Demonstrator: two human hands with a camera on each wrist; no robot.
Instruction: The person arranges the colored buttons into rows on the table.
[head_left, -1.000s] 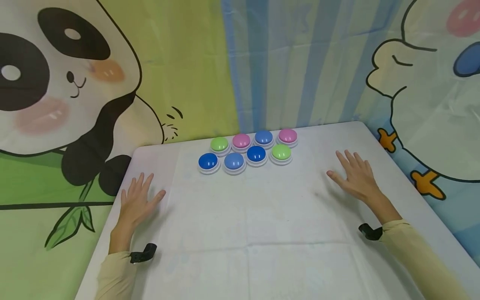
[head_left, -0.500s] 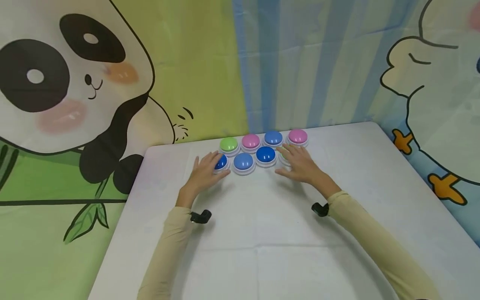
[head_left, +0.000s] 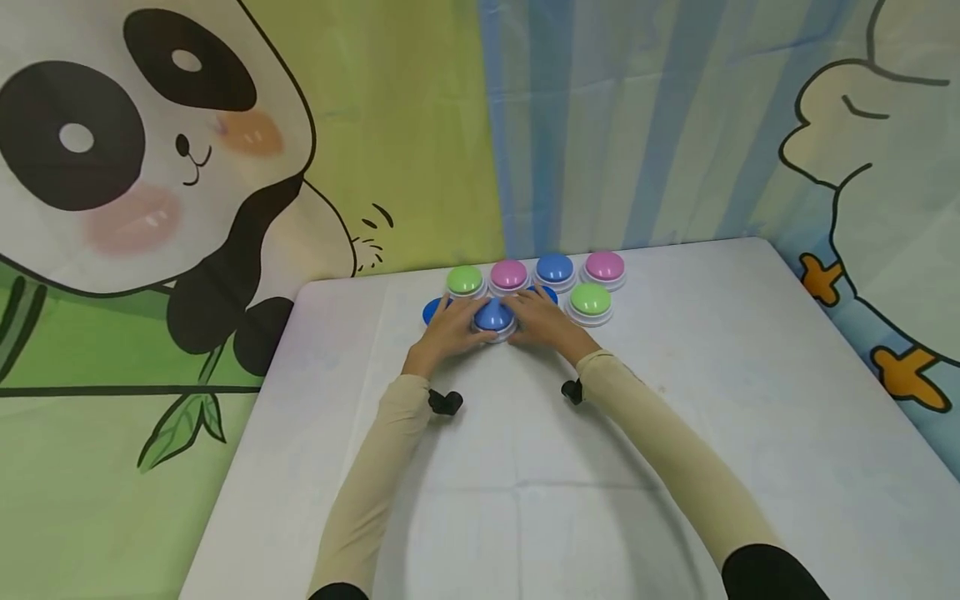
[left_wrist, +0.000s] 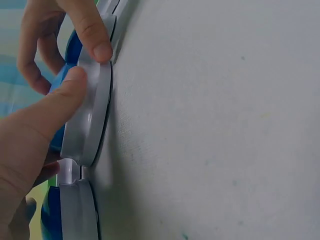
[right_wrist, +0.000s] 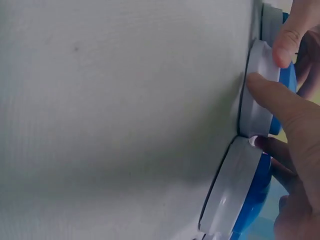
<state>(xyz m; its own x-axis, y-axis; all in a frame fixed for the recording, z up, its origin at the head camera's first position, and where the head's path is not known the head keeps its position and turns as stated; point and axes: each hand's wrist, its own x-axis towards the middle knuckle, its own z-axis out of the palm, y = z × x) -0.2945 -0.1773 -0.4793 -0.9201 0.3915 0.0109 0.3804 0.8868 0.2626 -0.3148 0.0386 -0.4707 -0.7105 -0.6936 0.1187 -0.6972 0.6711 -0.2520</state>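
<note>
A light blue dome push button [head_left: 492, 316] with a white round base sits in the front row. My left hand [head_left: 448, 327] grips it from the left, its thumb [left_wrist: 70, 92] against the front of the base [left_wrist: 90, 117]. From the right, my right hand [head_left: 542, 321] holds the same button, thumb [right_wrist: 272, 97] on the base and fingers reaching around its side. A dark blue button [head_left: 430, 310] is partly hidden behind the left hand. Another dark blue button [head_left: 545, 293] shows only in part behind the right fingers.
Beside the right hand stands a green button [head_left: 590, 298]. Behind runs a row with a green button [head_left: 465, 280], a pink one [head_left: 509, 273], a blue one [head_left: 555, 267] and another pink one [head_left: 604, 266], near the far edge of the white table [head_left: 517, 467]. Printed cloth hangs behind.
Both hands have moved inward and forward from the table's sides, over the outer front buttons, and now hold the light blue button between them. The view has shifted slightly.
</note>
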